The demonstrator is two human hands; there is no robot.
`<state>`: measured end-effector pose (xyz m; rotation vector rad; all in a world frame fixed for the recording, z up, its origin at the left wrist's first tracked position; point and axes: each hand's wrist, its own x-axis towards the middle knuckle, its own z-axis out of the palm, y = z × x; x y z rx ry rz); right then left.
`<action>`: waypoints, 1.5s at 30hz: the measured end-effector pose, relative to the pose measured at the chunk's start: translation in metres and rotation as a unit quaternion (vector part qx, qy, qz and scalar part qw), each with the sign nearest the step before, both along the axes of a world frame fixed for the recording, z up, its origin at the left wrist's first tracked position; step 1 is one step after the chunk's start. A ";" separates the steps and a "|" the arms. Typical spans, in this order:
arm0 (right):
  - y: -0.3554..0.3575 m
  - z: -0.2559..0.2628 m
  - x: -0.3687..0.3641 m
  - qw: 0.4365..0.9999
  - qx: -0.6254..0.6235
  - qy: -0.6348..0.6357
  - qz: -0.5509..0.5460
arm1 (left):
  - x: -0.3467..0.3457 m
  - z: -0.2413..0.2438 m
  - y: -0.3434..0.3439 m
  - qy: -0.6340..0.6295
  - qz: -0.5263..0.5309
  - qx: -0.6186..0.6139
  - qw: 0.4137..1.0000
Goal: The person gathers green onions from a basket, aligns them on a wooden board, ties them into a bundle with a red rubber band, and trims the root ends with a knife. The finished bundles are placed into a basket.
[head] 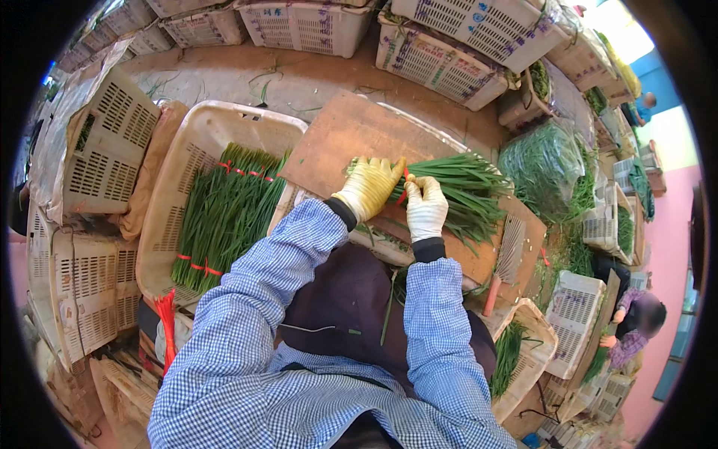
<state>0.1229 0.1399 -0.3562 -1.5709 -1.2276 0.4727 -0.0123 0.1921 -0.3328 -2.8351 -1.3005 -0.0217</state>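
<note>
A bunch of long green leafy stalks, like garlic chives [460,179], lies on a brown board [342,134] in front of me. My left hand [368,188], in a yellowed glove, is closed around the bunch's left end. A red tie [401,196] crosses the bunch between my hands. My right hand [426,206], in a whitish glove, pinches at this tie with thumb and fingers. A cleaver [510,247] with a reddish handle lies on the board at the right. Tied bunches [224,219] fill part of a plastic basket [151,241] at the left.
Red ties [166,325] hang in a bundle at lower left. A plastic bag of greens [541,163] stands right of the board. Another basket [533,365] holds greens at lower right. Stacked crates [443,67] line the far side. A co-worker [634,331] handles greens at the right.
</note>
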 end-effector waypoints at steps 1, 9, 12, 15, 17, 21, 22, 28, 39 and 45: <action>-0.001 -0.002 0.000 1.000 -0.017 0.011 0.004 | -0.003 0.005 0.002 -0.023 -0.021 0.008 0.999; 0.000 0.004 0.000 0.995 0.005 -0.095 -0.010 | 0.002 0.038 0.011 -0.013 -0.039 -0.066 0.997; 0.004 0.004 0.000 0.995 0.011 -0.100 -0.001 | 0.010 0.019 0.019 0.016 -0.015 -0.077 0.997; 0.006 0.008 -0.006 0.990 0.017 -0.141 0.005 | 0.014 0.012 0.028 0.032 -0.005 -0.154 0.988; 0.008 0.008 -0.008 0.989 0.023 -0.143 0.007 | 0.012 -0.002 0.030 -0.004 -0.009 -0.103 0.995; 0.008 0.004 -0.007 0.987 0.053 -0.150 0.005 | 0.017 -0.006 0.025 -0.023 0.010 -0.082 0.996; 0.007 0.004 -0.006 0.990 0.046 -0.134 0.006 | 0.017 -0.007 0.024 -0.020 0.017 -0.069 0.997; -0.001 0.012 -0.006 0.997 0.035 -0.073 0.007 | 0.011 0.006 0.018 -0.007 -0.018 -0.042 0.999; -0.017 0.004 -0.002 0.974 0.056 -0.215 0.050 | 0.014 -0.028 0.002 -0.103 0.003 0.135 0.985; -0.007 0.000 0.003 0.981 0.049 -0.185 0.035 | 0.020 -0.024 0.008 -0.081 0.018 0.048 0.995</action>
